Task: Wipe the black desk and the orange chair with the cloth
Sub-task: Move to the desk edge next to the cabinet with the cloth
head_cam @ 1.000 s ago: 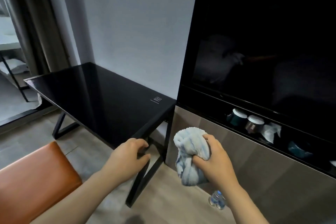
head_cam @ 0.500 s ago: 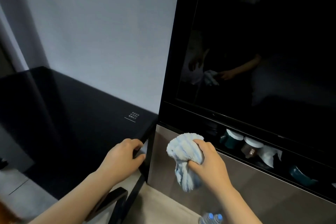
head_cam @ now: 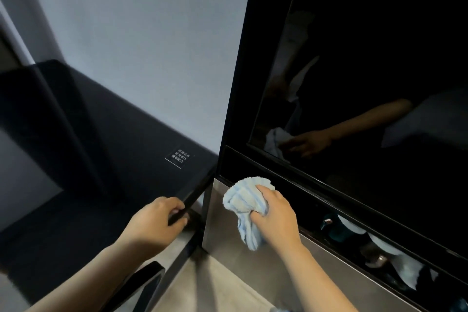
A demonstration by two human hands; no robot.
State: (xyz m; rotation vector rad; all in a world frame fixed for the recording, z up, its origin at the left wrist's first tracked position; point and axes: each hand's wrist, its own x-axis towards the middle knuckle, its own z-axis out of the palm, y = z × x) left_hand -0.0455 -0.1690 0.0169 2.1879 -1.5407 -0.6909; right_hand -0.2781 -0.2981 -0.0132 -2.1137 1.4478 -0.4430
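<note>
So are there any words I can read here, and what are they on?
Small label on the black desk: three rows of white characters, too small and blurred to read.
No other words, numbers or brands show on the cloth, the dark screen or anywhere else.

We see the black desk (head_cam: 88, 149), glossy top, against the wall. Pale blue cloth (head_cam: 244, 206) bunched in right hand (head_cam: 278, 220), just beside the desk's right end.

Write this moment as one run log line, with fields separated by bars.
left hand: grips desk corner edge | right hand: holds bunched cloth | cloth: beside desk, not touching it
</note>
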